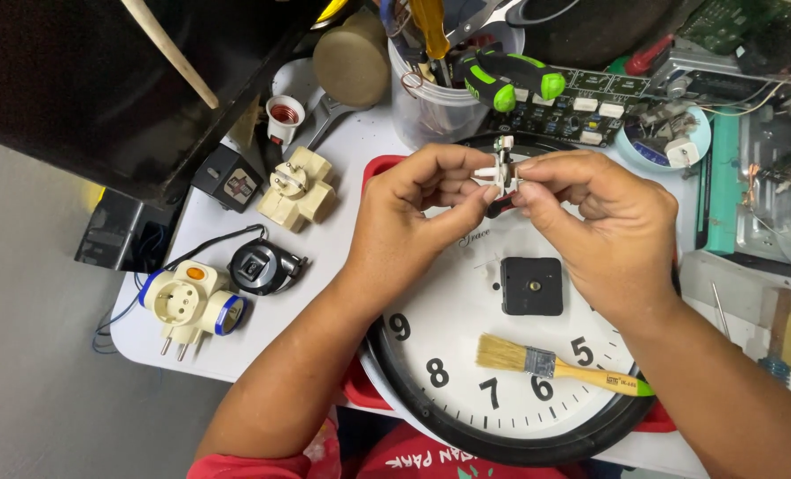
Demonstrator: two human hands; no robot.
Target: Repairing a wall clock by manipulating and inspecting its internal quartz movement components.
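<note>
My left hand (413, 208) and my right hand (604, 222) meet above a round wall clock (466, 372), both pinching a small white plastic part (503, 168) with thin pins sticking out. The clock lies face up with a white dial, a black rim and a black square movement box (531, 286) at its centre. A small paintbrush (555, 365) with a yellow handle rests on the lower dial. Something small, red and black shows just under the fingertips; I cannot tell what it is.
A red tray (387, 165) sits under the clock. Left of it lie a cream multi-plug adapter (300, 188), a white and blue plug adapter (187, 306), a black round device (258, 264) and a lamp socket (284, 117). Behind stand a tool cup (431, 106), green-handled pliers (506, 75) and circuit boards (591, 102).
</note>
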